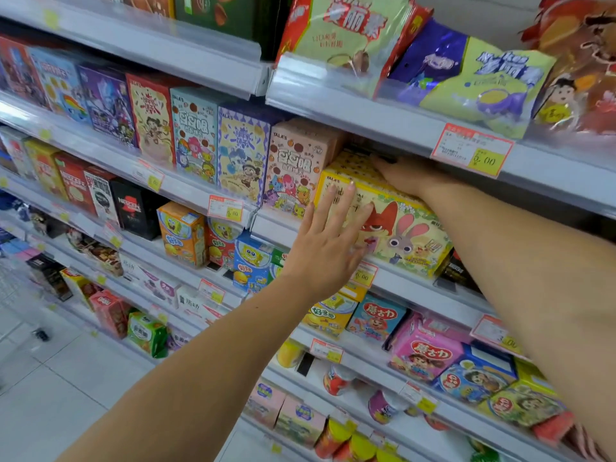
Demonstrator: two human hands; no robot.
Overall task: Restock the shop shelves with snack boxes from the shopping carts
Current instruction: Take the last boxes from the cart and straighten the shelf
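A wide yellow snack box with a cartoon fox and rabbit lies on the second shelf, right of a pink pony box. My left hand presses flat against the box's front face, fingers straight and spread. My right hand rests palm down on the box's top, reaching back under the shelf above. The fingertips of that hand are hidden in the shadow there.
Upright snack boxes fill the same shelf to the left. Bagged snacks sit on the shelf above. Lower shelves hold more boxes and cups. A wire cart stands at the far left on the tiled floor.
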